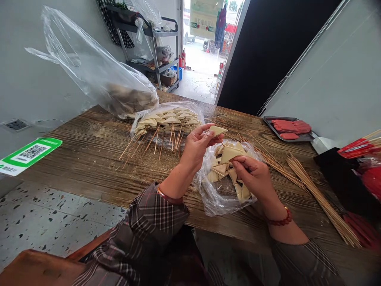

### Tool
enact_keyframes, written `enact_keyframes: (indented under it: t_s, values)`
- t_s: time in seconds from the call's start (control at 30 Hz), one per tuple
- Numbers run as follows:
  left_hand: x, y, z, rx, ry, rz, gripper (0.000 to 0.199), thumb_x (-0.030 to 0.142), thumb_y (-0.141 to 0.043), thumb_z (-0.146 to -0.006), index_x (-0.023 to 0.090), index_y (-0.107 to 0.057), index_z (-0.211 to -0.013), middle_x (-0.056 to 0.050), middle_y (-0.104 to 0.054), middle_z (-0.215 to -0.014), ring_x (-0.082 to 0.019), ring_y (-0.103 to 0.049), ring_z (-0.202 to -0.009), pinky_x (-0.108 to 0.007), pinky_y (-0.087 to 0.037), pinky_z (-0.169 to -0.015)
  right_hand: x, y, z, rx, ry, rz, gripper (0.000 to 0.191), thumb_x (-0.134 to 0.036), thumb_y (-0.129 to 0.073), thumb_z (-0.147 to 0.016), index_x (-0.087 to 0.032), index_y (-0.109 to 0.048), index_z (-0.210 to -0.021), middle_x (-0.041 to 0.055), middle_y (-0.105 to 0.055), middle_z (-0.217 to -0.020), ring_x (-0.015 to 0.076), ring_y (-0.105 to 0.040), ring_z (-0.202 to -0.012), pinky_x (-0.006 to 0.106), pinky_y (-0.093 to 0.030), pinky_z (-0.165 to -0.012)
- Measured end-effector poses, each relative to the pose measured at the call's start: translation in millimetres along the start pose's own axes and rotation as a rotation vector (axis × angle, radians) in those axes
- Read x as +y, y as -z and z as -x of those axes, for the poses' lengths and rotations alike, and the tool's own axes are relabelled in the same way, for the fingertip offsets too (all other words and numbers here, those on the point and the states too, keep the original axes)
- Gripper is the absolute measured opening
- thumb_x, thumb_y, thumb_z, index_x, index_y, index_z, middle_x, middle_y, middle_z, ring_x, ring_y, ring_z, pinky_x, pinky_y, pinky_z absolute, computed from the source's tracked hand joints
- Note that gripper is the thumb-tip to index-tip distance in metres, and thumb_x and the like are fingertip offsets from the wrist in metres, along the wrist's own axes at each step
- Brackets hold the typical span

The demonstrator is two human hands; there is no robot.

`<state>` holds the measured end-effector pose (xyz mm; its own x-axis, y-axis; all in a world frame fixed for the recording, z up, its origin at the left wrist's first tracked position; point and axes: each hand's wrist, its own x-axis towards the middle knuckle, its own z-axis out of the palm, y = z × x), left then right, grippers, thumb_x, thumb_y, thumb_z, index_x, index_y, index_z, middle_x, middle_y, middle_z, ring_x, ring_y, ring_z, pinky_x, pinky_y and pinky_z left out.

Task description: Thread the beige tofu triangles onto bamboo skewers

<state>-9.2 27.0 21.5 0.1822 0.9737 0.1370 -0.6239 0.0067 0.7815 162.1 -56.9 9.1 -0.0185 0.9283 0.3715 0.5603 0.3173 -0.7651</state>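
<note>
Between its thumb and fingers my left hand [198,145] pinches a folded pale triangle [218,130], and a thin stick shows just below it. My right hand [253,172] holds another pale triangle [231,153] by its lower edge, a little lower and to the right. Beneath both hands, loose folded triangles [220,170] lie on an open clear plastic bag [212,204]. Left of my left hand, several skewered triangles [171,119] are piled on plastic, their sticks [156,139] pointing toward me.
Bare bamboo sticks [324,200] lie on the wooden table [98,159] at the right. Behind them are a black tray [306,137] with pink-red pieces and a black box [342,174]. A filled plastic bag [131,99] stands back left; a QR card [31,154] is at the left edge.
</note>
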Motion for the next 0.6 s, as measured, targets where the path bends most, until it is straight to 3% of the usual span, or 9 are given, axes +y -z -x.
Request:
enact_keyframes:
  t_s: [0.33,0.6]
  values:
    - [-6.3,-4.4,4.5,-0.025,-0.054,-0.081,0.036,0.032,-0.078,-0.076,0.014,-0.064,-0.104,-0.005,-0.074,-0.081,-0.016,-0.072,-0.075,-0.034,-0.057,-0.082,0.4,-3.3,-0.2,0.016,-0.028,-0.009,0.021,-0.033,-0.058,-0.088,-0.017,-0.072,-0.084,-0.0007,-0.062,-0.059,0.0117,-0.056,-0.054,0.022,-0.041,-0.048]
    - [-13.9,-7.1,5.9,-0.014,-0.103,-0.150,0.033,0.032,-0.075,-0.079,0.016,-0.064,-0.105,-0.003,-0.074,-0.081,-0.016,-0.073,-0.077,-0.030,-0.055,-0.077,1.6,-7.9,0.8,0.047,-0.076,-0.007,0.022,-0.034,-0.057,-0.088,-0.017,-0.071,-0.083,-0.0013,-0.058,-0.056,0.0117,-0.054,-0.054,0.022,-0.037,-0.048]
